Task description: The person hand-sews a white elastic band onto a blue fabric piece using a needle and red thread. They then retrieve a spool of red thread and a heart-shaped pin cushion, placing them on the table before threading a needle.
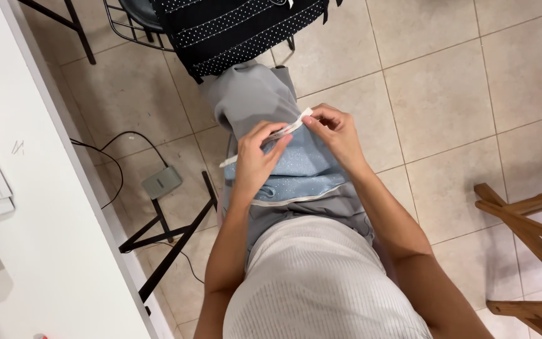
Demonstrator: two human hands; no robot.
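Lap – blue fabric [308,166] | hands pinch white strip [290,130] between them – left [255,160], right [340,135]

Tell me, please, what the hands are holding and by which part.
Both hands, left and right, pinch a narrow white strip along the upper edge of a light blue cloth on the lap.
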